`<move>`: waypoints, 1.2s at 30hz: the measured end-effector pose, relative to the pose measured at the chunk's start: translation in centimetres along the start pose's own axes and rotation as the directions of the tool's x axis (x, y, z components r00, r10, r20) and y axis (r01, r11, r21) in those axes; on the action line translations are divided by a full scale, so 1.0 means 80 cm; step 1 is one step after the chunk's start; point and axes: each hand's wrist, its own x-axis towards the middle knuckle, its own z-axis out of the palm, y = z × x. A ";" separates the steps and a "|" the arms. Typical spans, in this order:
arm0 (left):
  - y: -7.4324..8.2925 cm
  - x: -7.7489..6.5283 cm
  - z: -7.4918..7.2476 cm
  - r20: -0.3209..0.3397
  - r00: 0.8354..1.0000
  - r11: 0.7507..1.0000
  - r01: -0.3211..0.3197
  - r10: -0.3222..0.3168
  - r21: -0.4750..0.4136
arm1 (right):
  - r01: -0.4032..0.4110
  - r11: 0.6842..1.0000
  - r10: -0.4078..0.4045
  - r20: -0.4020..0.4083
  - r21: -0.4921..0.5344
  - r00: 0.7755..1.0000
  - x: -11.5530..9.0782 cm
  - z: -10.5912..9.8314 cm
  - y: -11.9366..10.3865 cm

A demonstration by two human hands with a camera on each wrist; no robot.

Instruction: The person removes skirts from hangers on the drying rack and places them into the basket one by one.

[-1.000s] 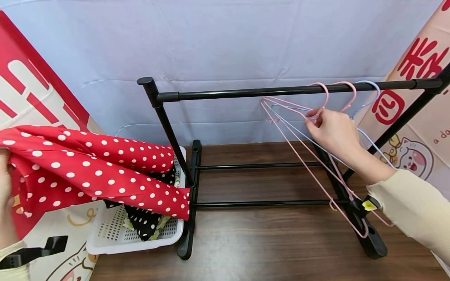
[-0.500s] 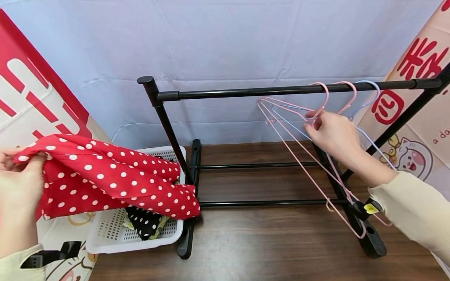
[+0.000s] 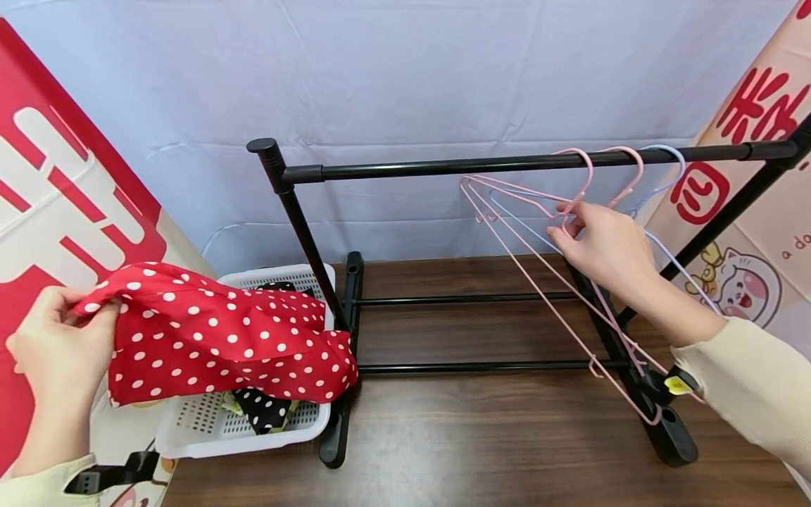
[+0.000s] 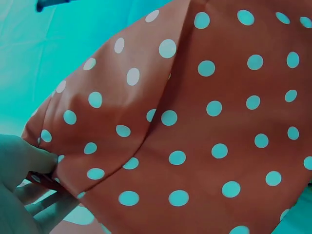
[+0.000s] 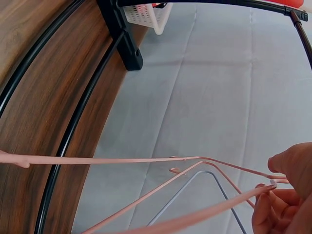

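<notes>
At left in the head view, my left hand pinches the edge of a red polka-dot garment between thumb and fingers. The garment stretches rightward over the white basket, its far end beside the rack's left post. A seam runs across the fabric in the left wrist view. My right hand pinches the front pink hanger just below its hook, which sits over the black rail. Thumb and fingertips meet on the pink wire in the right wrist view.
Behind the front hanger, another pink hanger and a blue hanger hang from the rail. Black dotted cloth lies in the basket. Two lower bars cross above the brown wood surface. Printed banners flank the rack.
My left hand has come in from the left edge and moved right, bringing the red garment, now more bunched, further over the basket. The right hand stays at the hanger, whose shoulders swing slightly left.
</notes>
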 end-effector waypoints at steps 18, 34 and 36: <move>-0.018 -0.048 0.019 0.111 0.944 0.938 -0.323 0.310 0.128 | -0.005 1.000 0.005 0.039 -0.013 0.999 -0.011 -0.009 0.003; -0.048 -0.086 0.068 0.448 0.682 0.773 -0.634 0.579 -0.034 | -0.021 1.000 0.021 0.038 -0.004 0.999 -0.025 -0.021 0.015; -0.051 -0.091 0.072 0.466 0.671 0.771 -0.635 0.577 -0.039 | -0.015 1.000 0.015 0.033 -0.004 0.999 -0.028 -0.022 0.017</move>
